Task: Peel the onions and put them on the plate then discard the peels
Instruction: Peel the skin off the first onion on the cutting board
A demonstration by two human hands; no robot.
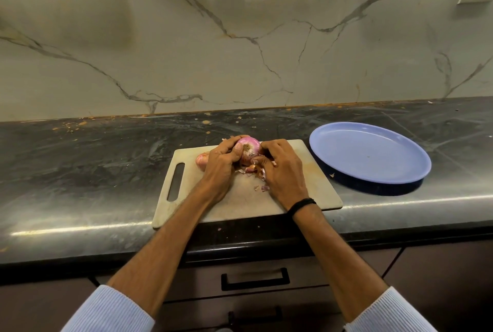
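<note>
Over the cutting board, the left hand grips the red onion, root end facing the person; the right hand, fingers curled, grips its lower right side.

pinkish-purple onion, beige cutting board, periwinkle blue plate; dark streaky grey counter, white marble wall with grey veins

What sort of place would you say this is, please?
Probably a home kitchen: a dark stone countertop against a marble-look wall, a cutting board on it, and a drawer below.
</note>
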